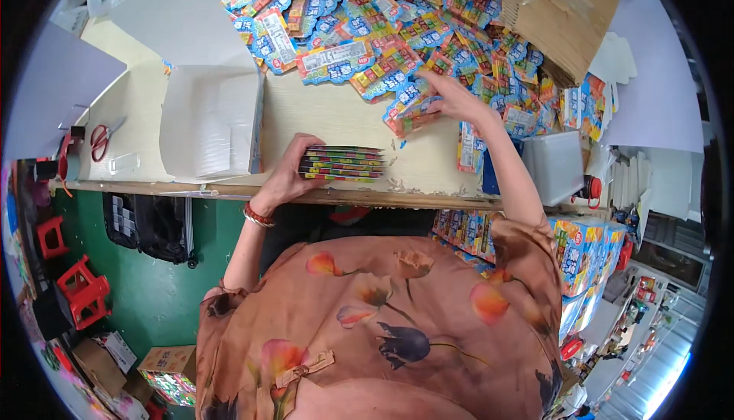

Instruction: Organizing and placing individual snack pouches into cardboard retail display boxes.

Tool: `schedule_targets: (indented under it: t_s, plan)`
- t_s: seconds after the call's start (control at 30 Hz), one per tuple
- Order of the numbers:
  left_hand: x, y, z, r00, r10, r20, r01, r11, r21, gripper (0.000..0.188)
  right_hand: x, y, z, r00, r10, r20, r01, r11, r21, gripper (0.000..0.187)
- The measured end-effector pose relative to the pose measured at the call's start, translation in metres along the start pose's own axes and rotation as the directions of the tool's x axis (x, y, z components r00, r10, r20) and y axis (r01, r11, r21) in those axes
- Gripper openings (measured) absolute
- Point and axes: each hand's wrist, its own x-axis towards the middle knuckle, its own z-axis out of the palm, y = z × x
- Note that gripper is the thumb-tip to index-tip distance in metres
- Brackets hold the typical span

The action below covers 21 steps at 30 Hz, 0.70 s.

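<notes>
Near the desk's (298,110) front edge, a stack of glossy packets (344,164) is pinched by the left hand (288,172). Beside the heap (367,18), a scalloped packet (404,108) is touched by the right hand (456,100); its grip cannot be told.

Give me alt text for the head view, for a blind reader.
A person's left hand grips a stack of flat packets at the table's edge; the right hand touches another packet by a colorful pile. An open white box stands to the left.

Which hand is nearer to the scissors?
Left: the left hand is right of the scissors, past the white box; the right hand is farther right, at the packet pile.
</notes>
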Motion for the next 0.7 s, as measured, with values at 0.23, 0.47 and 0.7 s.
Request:
schedule_targets:
  t_s: [0.23, 0.47, 0.7]
  plan:
    - [0.003, -0.001, 0.009, 0.999, 0.046, 0.018, -0.045, 0.999, -0.029, 0.063, 0.011, 0.002, 0.002, 0.999, -0.049, 0.000, 0.044, 0.917, -0.396, 0.042]
    - [0.005, 0.002, 0.013, 0.991, 0.131, 0.005, -0.130, 0.982, 0.135, 0.079, -0.024, -0.045, 0.051, 0.950, -0.042, -0.311, 0.135, 0.949, 0.286, 0.019]
    - [0.010, -0.009, 0.009, 0.996, 0.052, -0.067, -0.060, 0.991, -0.120, 0.132, 0.005, -0.085, 0.100, 0.980, 0.073, -0.184, 0.082, 0.696, 0.713, 0.015]
